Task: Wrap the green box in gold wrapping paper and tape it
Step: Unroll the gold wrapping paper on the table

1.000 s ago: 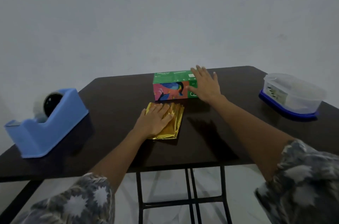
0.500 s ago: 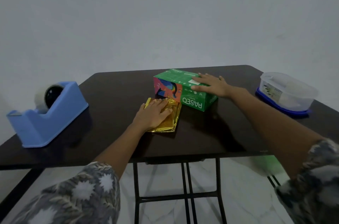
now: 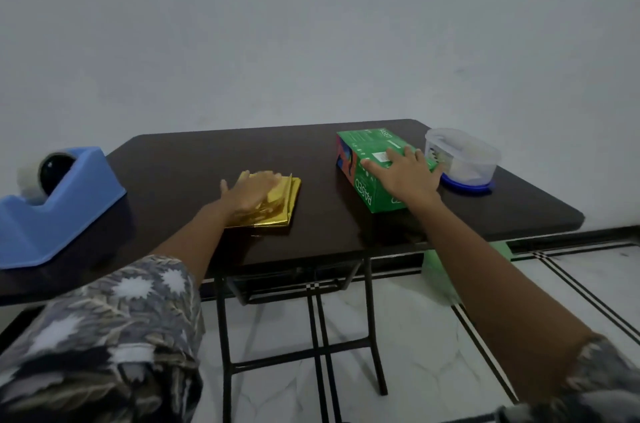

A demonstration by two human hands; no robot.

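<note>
Scene: dark table [image 3: 194, 163] viewed from head height, both bare forearms reaching forward.
Gold wrapping paper [image 3: 282, 203]: folded into a flat square near the table's middle, not yet opened out.
Left hand [image 3: 247, 196]: palm down on the gold paper, blurred; fingers [image 3: 266, 178] seemingly straight and laid flat, gripping nothing.
Green box [image 3: 367, 187]: unwrapped, on the right part of the table, long axis running far-to-near and angled slightly rightward; just beside a clear plastic tub [image 3: 464, 156], contact impossible to tell.
Right hand [image 3: 407, 175]: resting on the box top, fingers [image 3: 410, 156] spread and straight, thumb along the upper edge.
Key relation: box well to the right of the paper, directly under the right hand; paper under the left.
Likely next: unfolding the sheet, left hand nearest.
Tape dispenser [image 3: 59, 201]: blue, far left, untouched.
</note>
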